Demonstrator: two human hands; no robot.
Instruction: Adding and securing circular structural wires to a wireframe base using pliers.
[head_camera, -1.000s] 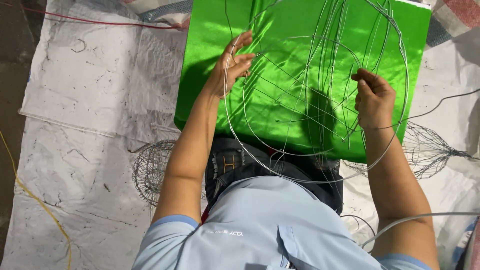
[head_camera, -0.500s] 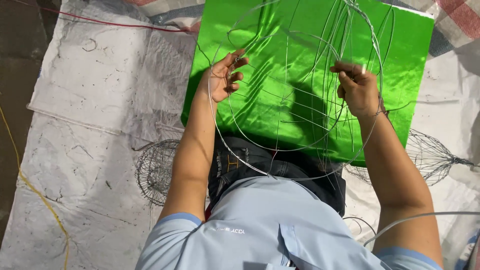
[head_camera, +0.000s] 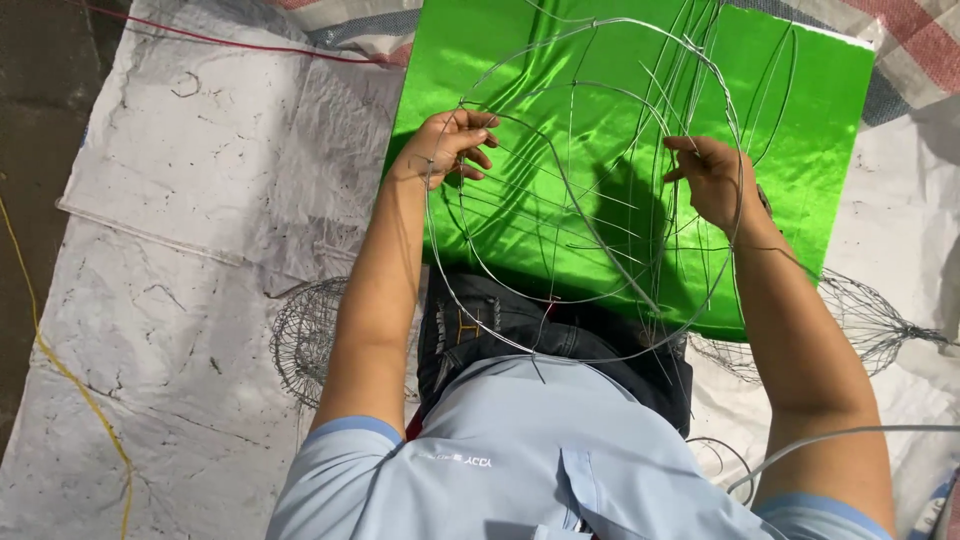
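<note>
A round frame of thin silver wire (head_camera: 545, 345), made of rings and ribs, is held up over a shiny green cloth (head_camera: 820, 110) that lies across my lap and the floor. My left hand (head_camera: 450, 145) grips the frame's left rim with the fingers curled around the wire. My right hand (head_camera: 715, 180) pinches wires on the frame's right side, inside the outer ring. Both forearms reach forward from light blue sleeves.
A finished wire basket shape (head_camera: 305, 335) lies on the floor by my left elbow, another wire shape (head_camera: 875, 315) at the right. White woven sheeting (head_camera: 200, 200) covers the floor. A yellow cord (head_camera: 70, 375) and a red cord (head_camera: 230, 42) run along it.
Both hands have turned the wire frame, the rings shifting left and toward me. My left hand went from spread fingers to a closed grip on the rim.
</note>
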